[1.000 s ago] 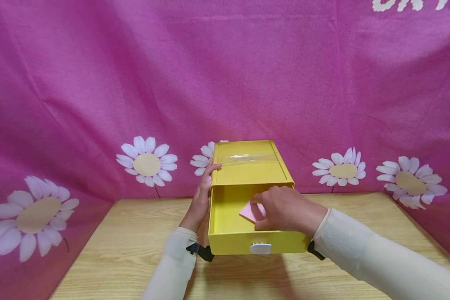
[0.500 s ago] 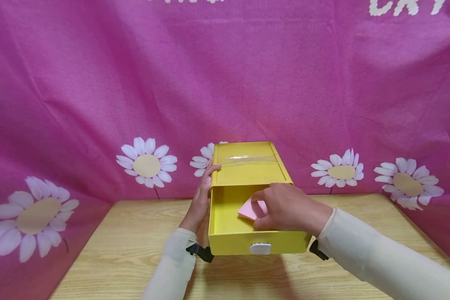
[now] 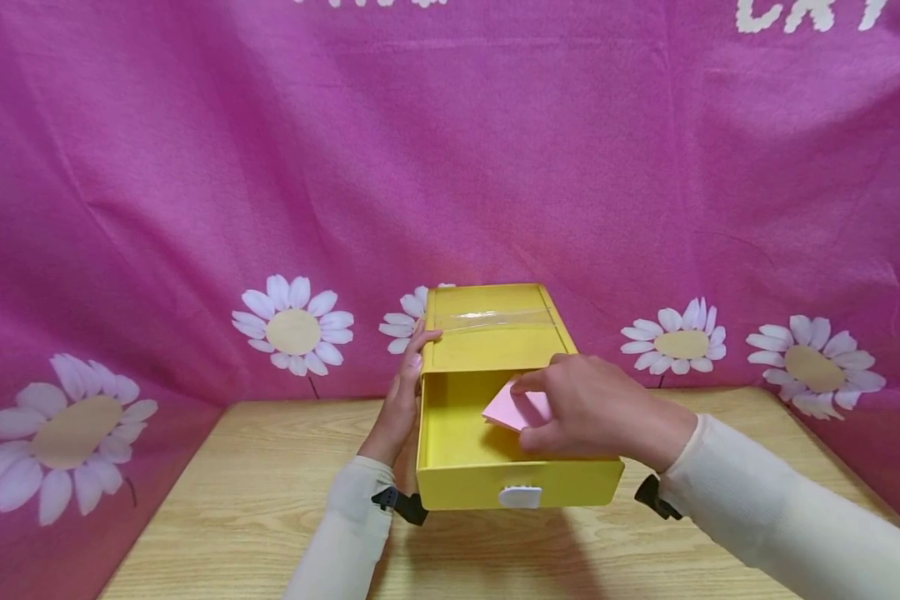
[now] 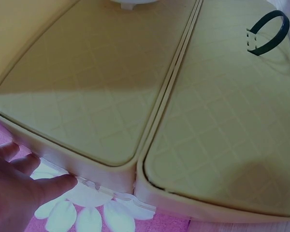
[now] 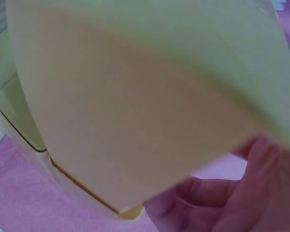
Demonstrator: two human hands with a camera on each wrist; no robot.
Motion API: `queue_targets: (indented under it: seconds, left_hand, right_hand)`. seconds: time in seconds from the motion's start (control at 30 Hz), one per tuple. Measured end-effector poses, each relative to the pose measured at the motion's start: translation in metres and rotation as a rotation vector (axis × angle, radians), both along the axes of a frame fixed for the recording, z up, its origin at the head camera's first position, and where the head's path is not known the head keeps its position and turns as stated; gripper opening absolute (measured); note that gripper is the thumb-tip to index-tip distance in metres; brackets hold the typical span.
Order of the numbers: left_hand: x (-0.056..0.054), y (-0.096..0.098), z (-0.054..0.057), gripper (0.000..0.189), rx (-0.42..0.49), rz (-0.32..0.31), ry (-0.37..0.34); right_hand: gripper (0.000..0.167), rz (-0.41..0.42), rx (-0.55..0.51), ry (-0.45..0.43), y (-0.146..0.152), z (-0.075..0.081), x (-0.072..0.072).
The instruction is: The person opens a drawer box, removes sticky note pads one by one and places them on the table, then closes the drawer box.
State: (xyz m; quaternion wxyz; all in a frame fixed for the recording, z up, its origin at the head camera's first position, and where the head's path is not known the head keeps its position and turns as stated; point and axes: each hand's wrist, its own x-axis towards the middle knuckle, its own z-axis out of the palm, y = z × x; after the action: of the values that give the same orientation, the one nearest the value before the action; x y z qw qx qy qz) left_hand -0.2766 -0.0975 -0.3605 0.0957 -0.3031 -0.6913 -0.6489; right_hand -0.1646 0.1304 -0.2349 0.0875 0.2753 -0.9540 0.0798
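A yellow drawer box (image 3: 498, 346) stands on the table with its top drawer (image 3: 465, 486) pulled out toward me; a white knob (image 3: 521, 497) is on the drawer front. My left hand (image 3: 400, 408) rests along the box's left side, one fingertip over the top edge. In the left wrist view its extended fingers (image 4: 58, 186) touch the box's edge. Inside the drawer, my right hand (image 3: 596, 412) pinches pink sticky notes (image 3: 506, 411) between thumb and fingers, a corner pointing left. In the right wrist view the drawer wall (image 5: 125, 116) hides most of the fingers.
The wooden table (image 3: 270, 492) extends to both sides of the box. A pink curtain (image 3: 450, 150) printed with daisies hangs behind and beside it. Clear tape (image 3: 495, 318) crosses the box top. A dark loop (image 4: 273, 34) sticks out from a diamond-patterned panel in the left wrist view.
My right hand has shifted right and slightly up in the drawer, lifting the pink sticky notes with it. My left hand and the box have stayed in place.
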Motion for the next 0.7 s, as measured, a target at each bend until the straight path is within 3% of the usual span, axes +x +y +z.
queue_targets:
  seconds: [0.3,0.7]
  left_hand:
    - [0.002,-0.001,0.002,0.048,0.001,0.001,0.001]
    - [0.001,0.000,0.001,0.046,-0.007,0.016,-0.024]
  right_hand:
    - [0.022,0.007,-0.007,0.023,0.009,0.008,0.009]
    - [0.016,-0.030,0.000,0.071,0.024,0.012,0.017]
